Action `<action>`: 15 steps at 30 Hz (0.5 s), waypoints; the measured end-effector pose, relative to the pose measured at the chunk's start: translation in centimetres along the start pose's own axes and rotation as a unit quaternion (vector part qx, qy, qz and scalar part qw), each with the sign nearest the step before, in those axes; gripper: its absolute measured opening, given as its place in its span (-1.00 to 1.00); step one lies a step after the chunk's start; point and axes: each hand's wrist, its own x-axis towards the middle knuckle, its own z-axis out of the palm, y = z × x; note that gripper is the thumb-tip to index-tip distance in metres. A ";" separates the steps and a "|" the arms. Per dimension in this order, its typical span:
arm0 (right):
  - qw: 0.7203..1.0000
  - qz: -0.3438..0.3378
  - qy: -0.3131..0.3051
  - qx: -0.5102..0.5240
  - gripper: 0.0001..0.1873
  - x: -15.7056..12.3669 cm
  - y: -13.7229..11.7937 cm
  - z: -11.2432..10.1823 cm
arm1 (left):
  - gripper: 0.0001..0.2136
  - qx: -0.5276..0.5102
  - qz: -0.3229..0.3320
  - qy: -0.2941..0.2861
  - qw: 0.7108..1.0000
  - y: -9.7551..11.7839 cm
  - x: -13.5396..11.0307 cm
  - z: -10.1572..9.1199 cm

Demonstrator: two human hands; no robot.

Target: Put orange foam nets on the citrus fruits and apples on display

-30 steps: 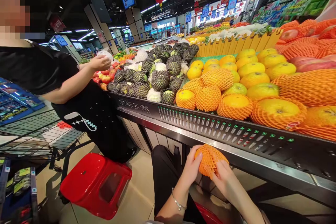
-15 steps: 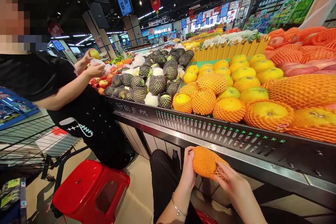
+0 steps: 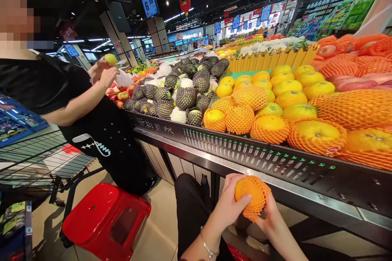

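Low in front of the fruit stand, I hold an orange (image 3: 245,189) partly covered by an orange foam net (image 3: 259,200). My left hand (image 3: 229,200) wraps the fruit from the left, its thumb lying across the bare peel. At the right side, my right hand (image 3: 271,214) has its fingers closed on the net's edge; some fingertips are hidden behind it. Just above, netted oranges (image 3: 269,127) line the front of the black-edged display (image 3: 232,144). Bare oranges (image 3: 286,87) sit in rows behind them.
Dark-netted fruit (image 3: 185,98) is heaped to the left of the oranges. A co-worker in black (image 3: 61,85) stands at left, handling a yellow-green fruit (image 3: 110,59). Nearby are a red stool (image 3: 92,208) and a wire cart (image 3: 36,151). Red-netted fruit (image 3: 352,65) lies at right.
The orange has shifted slightly right and turned, with the net now gathered toward its right side. My left thumb has moved across its front. The co-worker's hands moved slightly too.
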 end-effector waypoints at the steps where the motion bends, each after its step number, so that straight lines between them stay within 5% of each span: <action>1: 1.000 0.005 -0.013 -0.009 -0.41 -0.4 -0.1 -0.3 | -0.57 0.004 0.004 -0.002 1.000 -0.1 0.0 0.0; 4: 0.997 -0.021 0.044 -0.065 -0.49 -1.6 -0.1 -1.0 | -0.56 -0.048 0.000 0.020 0.999 -1.1 0.0 0.5; 7: 0.981 -0.095 0.124 -0.116 -0.68 -2.2 -0.1 -1.6 | -0.58 -0.163 -0.026 0.101 0.981 -2.5 0.1 1.1; 9: 0.979 -0.117 0.092 -0.138 -0.67 -1.9 0.1 -1.8 | -0.59 -0.186 -0.036 0.138 0.972 -2.9 0.1 1.4; 15: 0.981 -0.076 0.018 -0.176 -0.29 0.0 2.9 -0.3 | -0.60 -0.155 -0.072 0.129 0.977 -2.7 0.4 1.2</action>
